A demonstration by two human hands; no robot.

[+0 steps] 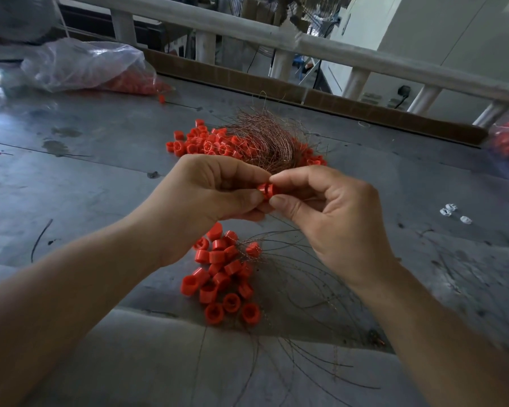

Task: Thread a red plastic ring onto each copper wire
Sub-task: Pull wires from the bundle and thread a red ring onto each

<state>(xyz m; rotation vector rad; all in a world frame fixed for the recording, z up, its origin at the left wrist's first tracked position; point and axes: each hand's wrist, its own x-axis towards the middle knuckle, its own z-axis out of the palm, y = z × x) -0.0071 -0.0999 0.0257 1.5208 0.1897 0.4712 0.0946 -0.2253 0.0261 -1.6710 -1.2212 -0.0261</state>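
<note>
Red ring [265,191]: pinched between fingertips of left hand [215,189] and right hand [335,212], above mid-table.
Copper wire bundle [262,136]: on far ring pile [206,142], just beyond the hands.
Near ring pile [224,274]: under the hands, wires fanning toward the near edge.
Tabletop [86,177]: bare on both flanks.
Cardboard strip [364,108]: along the far edge.

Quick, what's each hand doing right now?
Left hand: pinching the red plastic ring.
Right hand: pinching the same ring from its other side.

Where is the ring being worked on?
Head view, centre: the red ring is pinched between the left hand and right hand, above the near ring pile.
</note>
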